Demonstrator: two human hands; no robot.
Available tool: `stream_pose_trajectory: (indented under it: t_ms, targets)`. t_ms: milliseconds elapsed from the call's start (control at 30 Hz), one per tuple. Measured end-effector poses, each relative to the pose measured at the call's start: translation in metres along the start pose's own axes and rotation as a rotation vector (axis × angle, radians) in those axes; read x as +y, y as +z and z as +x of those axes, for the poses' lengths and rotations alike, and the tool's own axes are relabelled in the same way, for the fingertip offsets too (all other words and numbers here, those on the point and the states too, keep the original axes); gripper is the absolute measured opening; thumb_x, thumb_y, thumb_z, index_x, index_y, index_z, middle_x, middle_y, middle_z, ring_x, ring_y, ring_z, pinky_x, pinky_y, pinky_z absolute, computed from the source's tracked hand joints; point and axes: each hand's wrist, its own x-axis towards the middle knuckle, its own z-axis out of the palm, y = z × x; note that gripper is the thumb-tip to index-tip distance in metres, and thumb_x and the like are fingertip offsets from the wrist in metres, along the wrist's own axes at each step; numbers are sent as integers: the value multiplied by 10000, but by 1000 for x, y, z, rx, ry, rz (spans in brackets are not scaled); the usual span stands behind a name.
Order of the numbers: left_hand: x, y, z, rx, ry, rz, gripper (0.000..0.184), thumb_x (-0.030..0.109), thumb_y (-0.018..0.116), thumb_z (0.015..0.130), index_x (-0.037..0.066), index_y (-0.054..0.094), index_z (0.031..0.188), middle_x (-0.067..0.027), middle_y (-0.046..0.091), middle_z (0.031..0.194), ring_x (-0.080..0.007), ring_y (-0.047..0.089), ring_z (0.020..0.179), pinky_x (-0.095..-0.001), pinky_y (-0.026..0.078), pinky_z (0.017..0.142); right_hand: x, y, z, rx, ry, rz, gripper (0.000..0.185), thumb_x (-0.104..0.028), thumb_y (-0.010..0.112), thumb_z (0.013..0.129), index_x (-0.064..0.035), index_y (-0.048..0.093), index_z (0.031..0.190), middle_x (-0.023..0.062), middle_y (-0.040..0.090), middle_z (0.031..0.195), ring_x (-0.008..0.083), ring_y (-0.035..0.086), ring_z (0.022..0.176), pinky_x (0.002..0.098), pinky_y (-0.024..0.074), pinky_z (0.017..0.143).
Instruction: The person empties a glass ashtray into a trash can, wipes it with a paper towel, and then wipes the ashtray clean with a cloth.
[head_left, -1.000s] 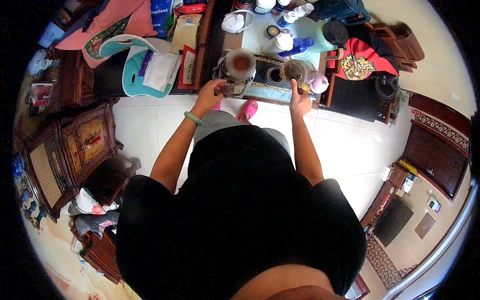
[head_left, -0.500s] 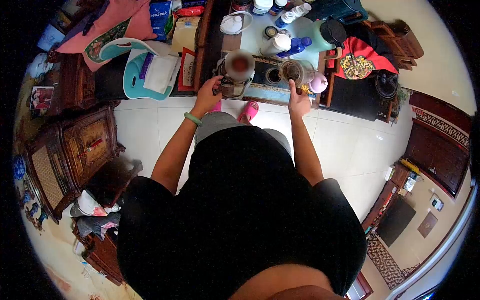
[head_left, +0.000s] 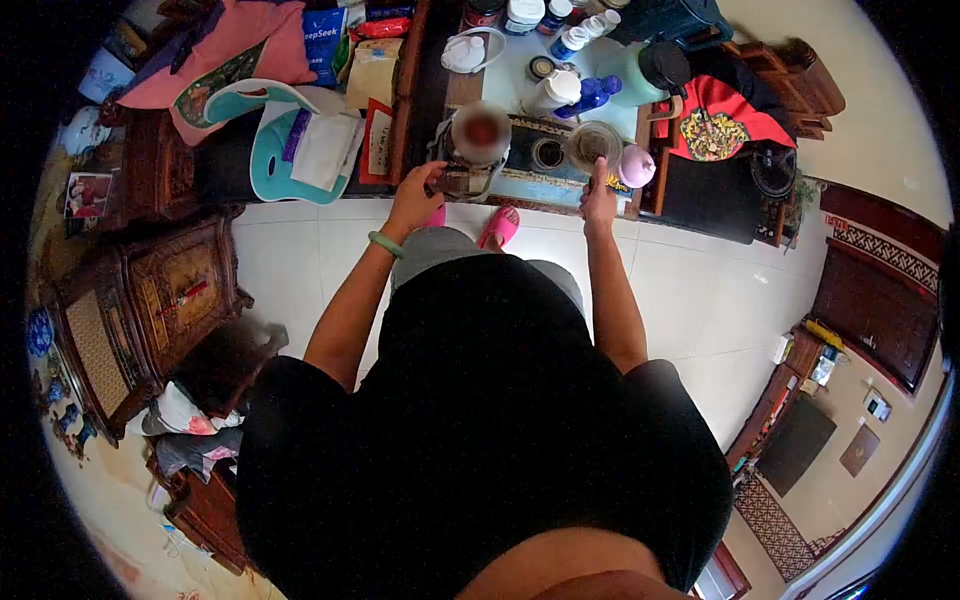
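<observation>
My left hand [head_left: 416,198], with a green bangle on its wrist, has curled fingers beside a round vessel [head_left: 481,134] whose top is blurred; what those fingers hold is too small to make out. My right hand [head_left: 599,203] is closed on the handle of a clear glass cup [head_left: 593,150] with dark contents. Left of that cup, a smaller dark round container [head_left: 548,152] sits on the table. A pink rounded object [head_left: 636,166] is just right of the glass cup.
White and blue bottles [head_left: 553,92] and a green-grey jug [head_left: 655,72] stand farther back on the table [head_left: 535,187]. A teal container [head_left: 270,165] with papers is at left, and a red cloth [head_left: 716,120] at right.
The glass cup has shifted slightly right and its opening now faces up more, with my right hand moving along. My left hand's fingers have shifted slightly near the round vessel.
</observation>
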Motion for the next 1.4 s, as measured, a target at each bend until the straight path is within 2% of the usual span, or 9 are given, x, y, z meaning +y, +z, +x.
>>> stream_pose_trajectory:
  t_ms: [67,200,733,1133,1233,1267,1300,1367,1400]
  targets:
    - [1,0,-1,5,-11,9,548,8,597,648,88,513,1184,-121,567,1002,-240,559,919,-345,452,848,-21,-8,-20,-186,182,372,640,-768,477,703,-159,354,549,-40,269,464,97,231,365,270,190,350]
    - [-6,-2,-3,-2,45,-15,538,-14,602,660,86,521,1182,-112,563,1037,-237,552,944,-339,448,856,-14,-19,-5,-402,251,482,709,-850,378,662,-144,360,601,-85,212,460,56,177,355,222,144,342]
    - [5,1,-21,-4,4,107,452,50,606,701,81,548,1148,-131,574,994,-242,574,891,-330,467,813,21,8,42,-373,242,493,712,-867,380,636,-158,356,570,-74,241,444,63,198,349,223,142,342]
    - [13,51,-3,-305,-28,-142,507,-16,603,695,67,524,1188,-111,574,1096,-224,559,995,-312,456,866,37,10,44,-443,200,499,678,-833,390,678,-160,423,604,-55,314,453,72,286,354,221,188,335]
    - [55,83,7,-290,100,-156,571,-32,582,700,80,465,1248,-138,499,1213,-241,500,1110,-334,445,897,34,8,39,-399,190,483,696,-830,378,686,-142,460,620,-5,407,494,119,410,412,254,305,375]
    - [50,102,19,-280,223,-35,701,10,626,695,59,338,1332,-181,402,1299,-296,419,1189,-372,382,975,43,9,47,-374,153,441,751,-781,346,752,-50,507,687,62,466,542,220,463,444,363,392,442]
    - [54,116,26,-287,231,-29,701,10,626,695,59,338,1332,-181,402,1299,-296,419,1189,-372,382,975,64,10,61,-368,152,453,751,-781,346,752,-50,507,687,62,466,542,220,463,444,363,392,442]
    - [63,141,38,-39,205,25,867,59,677,681,23,180,1389,-226,295,1362,-359,299,1266,-397,271,1055,109,10,92,-135,-116,-149,779,-720,338,808,34,533,789,146,538,623,329,542,601,447,437,614]
    - [63,152,48,-14,189,68,955,83,711,658,6,108,1394,-239,249,1380,-371,242,1290,-399,224,1075,103,-1,66,-83,-90,-84,768,-656,347,850,89,528,905,233,580,764,417,555,790,473,413,764]
